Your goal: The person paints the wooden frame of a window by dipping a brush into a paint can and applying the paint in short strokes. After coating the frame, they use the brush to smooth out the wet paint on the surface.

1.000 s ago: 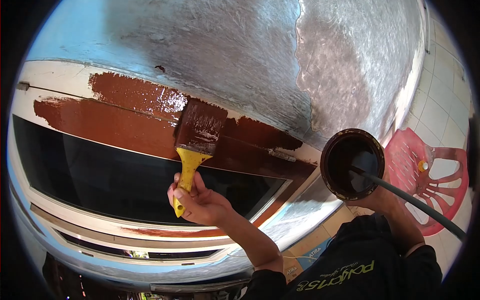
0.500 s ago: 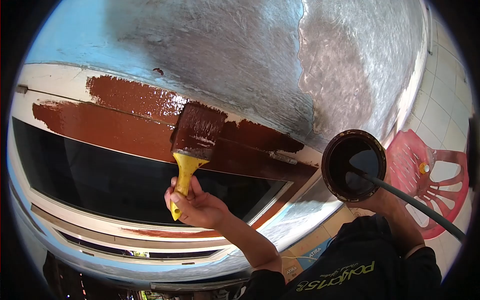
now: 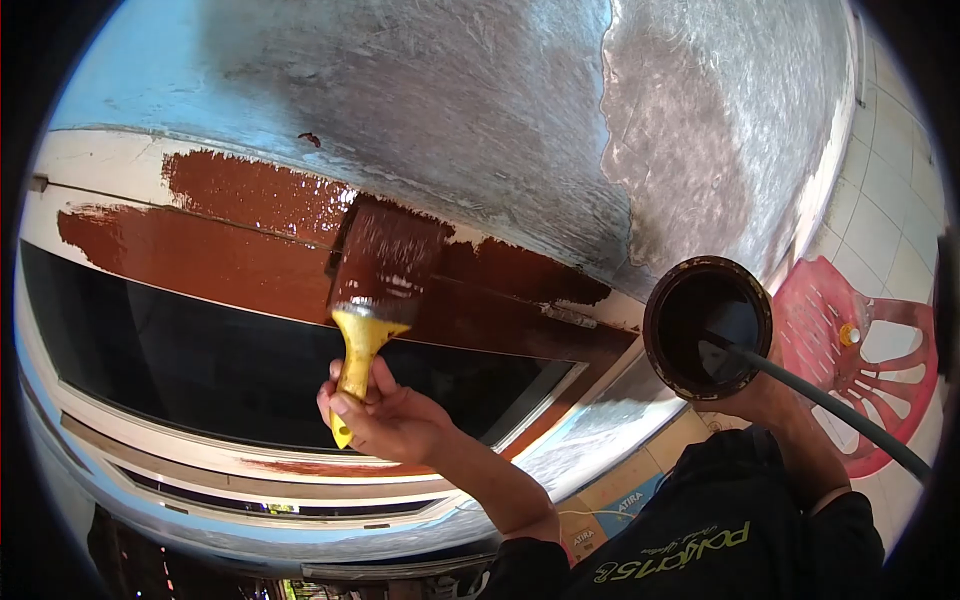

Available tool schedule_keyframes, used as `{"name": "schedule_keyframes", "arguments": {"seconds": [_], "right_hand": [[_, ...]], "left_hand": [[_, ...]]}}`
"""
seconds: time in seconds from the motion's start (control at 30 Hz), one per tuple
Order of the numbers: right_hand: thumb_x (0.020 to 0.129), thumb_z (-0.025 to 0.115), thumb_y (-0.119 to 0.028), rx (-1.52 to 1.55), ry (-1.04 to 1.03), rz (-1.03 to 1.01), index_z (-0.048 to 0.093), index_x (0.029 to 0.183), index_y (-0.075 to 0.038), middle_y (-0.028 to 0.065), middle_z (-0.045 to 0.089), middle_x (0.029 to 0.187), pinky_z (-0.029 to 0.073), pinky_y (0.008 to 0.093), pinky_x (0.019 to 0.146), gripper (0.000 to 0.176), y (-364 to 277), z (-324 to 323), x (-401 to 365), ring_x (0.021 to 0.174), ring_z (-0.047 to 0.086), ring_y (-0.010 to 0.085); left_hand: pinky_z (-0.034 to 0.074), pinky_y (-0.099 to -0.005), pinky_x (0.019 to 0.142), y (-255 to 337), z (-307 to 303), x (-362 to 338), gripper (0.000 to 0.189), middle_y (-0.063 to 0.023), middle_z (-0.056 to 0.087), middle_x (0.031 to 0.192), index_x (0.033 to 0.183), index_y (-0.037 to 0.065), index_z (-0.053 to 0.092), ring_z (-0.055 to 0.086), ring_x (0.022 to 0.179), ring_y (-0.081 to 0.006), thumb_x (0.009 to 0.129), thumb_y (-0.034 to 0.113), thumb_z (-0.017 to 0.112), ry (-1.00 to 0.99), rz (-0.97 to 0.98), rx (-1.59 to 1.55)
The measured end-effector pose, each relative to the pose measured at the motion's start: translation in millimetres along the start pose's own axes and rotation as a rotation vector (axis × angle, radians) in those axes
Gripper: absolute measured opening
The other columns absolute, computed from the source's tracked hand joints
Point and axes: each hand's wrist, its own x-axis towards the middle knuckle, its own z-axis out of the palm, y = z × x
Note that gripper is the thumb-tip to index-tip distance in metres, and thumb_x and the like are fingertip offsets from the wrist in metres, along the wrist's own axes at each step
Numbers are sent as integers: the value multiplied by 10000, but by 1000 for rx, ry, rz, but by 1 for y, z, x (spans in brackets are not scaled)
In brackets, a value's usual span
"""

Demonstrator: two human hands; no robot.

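My left hand [image 3: 392, 423] grips the yellow handle of a wide paintbrush [image 3: 366, 345], its bristles coated in dark brown paint. The bristles lie over the brown-painted part of a wooden frame [image 3: 215, 240], between a blue-grey wall and a dark window pane. Whether they press on the wood is hard to tell. On the other side, my right hand [image 3: 755, 398] holds a round paint can [image 3: 655, 345] from beneath, its fingers mostly hidden. Dark liquid shows inside the can, and brown paint marks its rim. A grey rod or cable [image 3: 840, 412] crosses the can's opening.
A red plastic chair [image 3: 815, 310] stands on pale tiles beyond the can, with a small yellow-capped item [image 3: 849, 334] on it. The dark window pane [image 3: 200, 345] lies below the painted frame. Cardboard boxes [image 3: 625, 505] sit near my body. A metal hinge [image 3: 570, 316] shows on the frame.
The paintbrush has shifted slightly left along the frame, with my left hand following. The can and my right hand stay almost where they were.
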Motion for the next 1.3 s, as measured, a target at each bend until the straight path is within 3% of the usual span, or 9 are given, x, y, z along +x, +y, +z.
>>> {"name": "schedule_keyframes", "arguments": {"seconds": [0.1, 0.17, 0.23, 0.33, 0.4, 0.8, 1.0, 1.1, 1.3], "right_hand": [[508, 850, -155, -55, -135, -27, 507, 1078, -4, 111, 584, 1024, 502, 307, 785, 682, 18, 3, 2, 893, 592, 191], [470, 858, -160, -45, -242, 97, 375, 1195, -4, 139, 535, 1077, 481, 329, 834, 885, 21, -1, 3, 966, 563, 223], [472, 859, -161, -26, -182, 93, 374, 1198, -5, 140, 534, 1082, 479, 331, 839, 887, 21, -1, 1, 975, 561, 227], [509, 855, -163, -22, -4, -44, 499, 1095, -7, 114, 580, 1036, 497, 314, 802, 703, 13, 2, -3, 921, 586, 204], [501, 859, -171, -58, -80, -46, 486, 1108, -5, 119, 579, 1033, 496, 315, 805, 732, 8, 0, 2, 925, 585, 206], [494, 855, -186, -141, -40, -109, 491, 1091, -3, 128, 581, 1024, 499, 323, 782, 723, 13, 2, 4, 900, 590, 210], [498, 851, -180, -110, -13, -40, 506, 1077, -4, 111, 598, 980, 502, 318, 771, 696, 19, 5, 0, 871, 597, 196], [497, 852, -183, -85, -93, -50, 505, 1077, -3, 109, 595, 992, 499, 318, 781, 699, 18, 3, 3, 889, 594, 198], [495, 856, -192, -108, -9, -69, 494, 1091, -9, 111, 578, 1026, 491, 322, 803, 721, 22, 5, 1, 919, 581, 206]], "left_hand": [[512, -277, 889, -8, -7, 6, 385, -165, 532, 1085, 1095, -92, 457, 569, 1023, -228, 932, 257, 463, -68, -14, 11], [513, -276, 889, -5, -10, 1, 382, -164, 532, 1086, 1097, -88, 456, 570, 1019, -226, 933, 257, 461, -47, 2, 27], [518, -274, 882, -4, -7, 0, 380, -167, 532, 1090, 1104, -76, 451, 575, 1006, -226, 936, 264, 453, 2, 19, 18], [522, -276, 874, 0, 3, 1, 379, -164, 538, 1080, 1102, -78, 448, 584, 992, -230, 932, 261, 463, -1, -3, -9], [527, -272, 861, -4, 1, 2, 373, -161, 546, 1070, 1092, -79, 460, 581, 1003, -224, 929, 257, 471, -34, -12, 19], [525, -267, 864, -1, 3, 6, 374, -142, 542, 1065, 1093, -77, 462, 580, 995, -210, 931, 261, 463, 4, -13, 58], [531, -258, 846, 0, 3, 7, 381, -148, 546, 1070, 1097, -78, 468, 588, 990, -204, 930, 264, 471, -5, 7, 16], [530, -252, 844, 1, 6, 10, 374, -147, 546, 1073, 1097, -75, 473, 593, 985, -200, 929, 260, 475, 13, -6, 26], [557, -277, 803, 4, -3, 13, 359, -166, 536, 1083, 1116, -61, 415, 587, 978, -223, 934, 246, 453, 41, 22, 27]]}}
